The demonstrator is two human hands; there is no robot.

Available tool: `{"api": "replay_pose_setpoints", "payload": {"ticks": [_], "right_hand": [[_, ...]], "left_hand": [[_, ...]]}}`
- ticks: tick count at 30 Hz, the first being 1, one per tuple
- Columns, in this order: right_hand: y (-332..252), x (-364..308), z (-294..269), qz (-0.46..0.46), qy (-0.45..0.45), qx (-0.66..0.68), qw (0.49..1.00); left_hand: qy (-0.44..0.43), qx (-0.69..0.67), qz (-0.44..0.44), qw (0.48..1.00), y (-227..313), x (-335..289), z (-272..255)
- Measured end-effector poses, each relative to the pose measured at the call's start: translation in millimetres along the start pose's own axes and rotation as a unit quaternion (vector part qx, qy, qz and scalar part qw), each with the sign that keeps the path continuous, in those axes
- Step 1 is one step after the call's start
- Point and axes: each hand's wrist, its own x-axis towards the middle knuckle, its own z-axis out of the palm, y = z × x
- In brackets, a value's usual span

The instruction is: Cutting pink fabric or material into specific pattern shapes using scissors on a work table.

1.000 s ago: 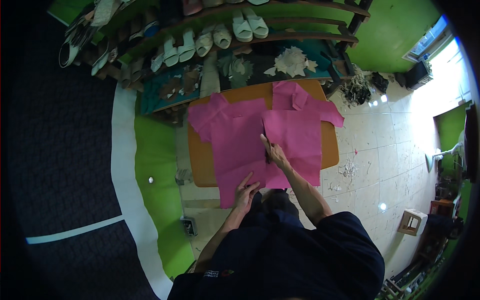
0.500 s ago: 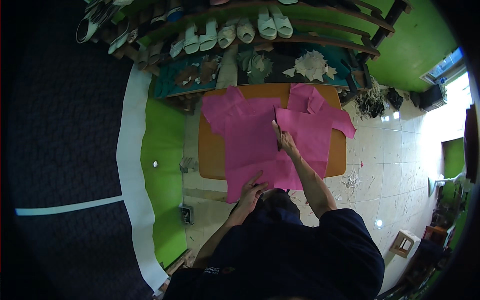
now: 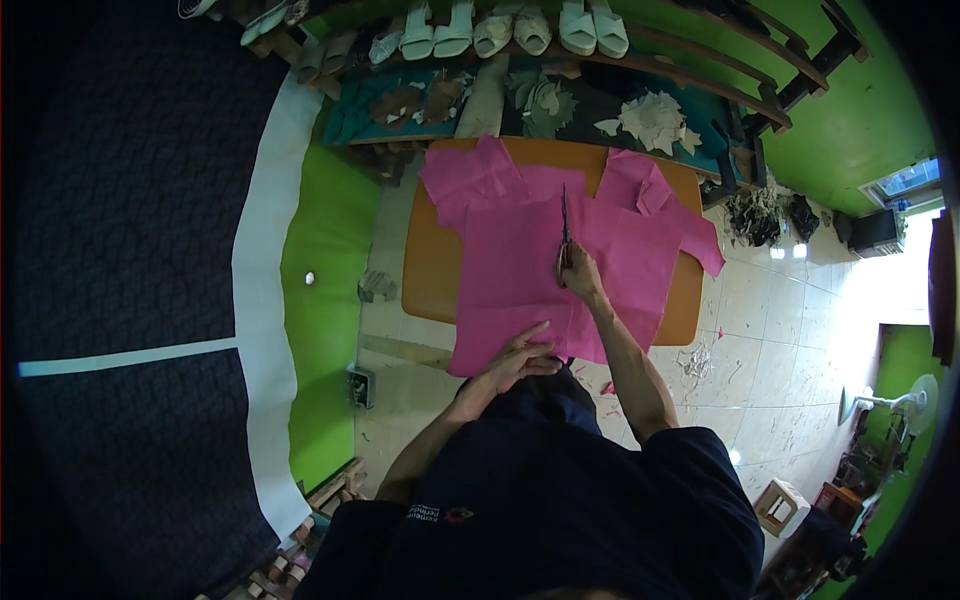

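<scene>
here the left hand (image 3: 522, 362) lies spread, grasping nothing, on the near edge of the pink material (image 3: 512, 255); the right hand (image 3: 581, 276) grips dark scissors (image 3: 565, 215). matte, faintly creased, flaps folded farther off, it overhangs the orange-brown tabletop (image 3: 428, 285).

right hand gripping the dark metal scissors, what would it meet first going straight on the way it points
Past the dark metal scissors it holds, the right hand would probably meet the flat pink sheet material first, around the blade tips; over or under is unclear.
</scene>
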Motion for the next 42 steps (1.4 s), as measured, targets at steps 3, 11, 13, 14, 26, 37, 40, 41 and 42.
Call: {"api": "replay_pose_setpoints", "payload": {"ticks": [3,11,13,14,26,37,40,41,42], "right_hand": [[1,7,-15,-0.013,-0.015,-0.024,1.0],[-56,-4,-44,-0.049,-0.157,0.05,0.985],[-68,-13,-54,-0.053,-0.172,0.055,0.982],[-76,-19,-56,-0.047,-0.182,0.033,0.982],[-99,-53,-118,0.012,-0.159,-0.032,0.987],[-48,-86,-139,0.006,0.284,0.085,0.955],[-44,-97,-123,0.053,0.268,0.106,0.956],[-25,-99,-113,0.065,0.238,0.092,0.965],[-2,-104,-104,0.082,0.214,0.075,0.971]], "left_hand": [[-0.04,0.138,-0.093,0.985,29,1,-4],[0.159,0.454,0.376,0.792,99,58,-83],[0.18,0.503,0.399,0.745,134,61,-60],[0.184,0.566,0.413,0.689,148,62,-51],[-0.032,0.586,0.066,0.807,240,11,48],[0.072,0.072,0.121,0.987,209,54,-90],[0.169,-0.01,0.158,0.973,170,59,-180],[0.181,-0.052,0.184,0.965,157,60,-199],[0.179,-0.053,0.177,0.966,147,58,-197]]}}
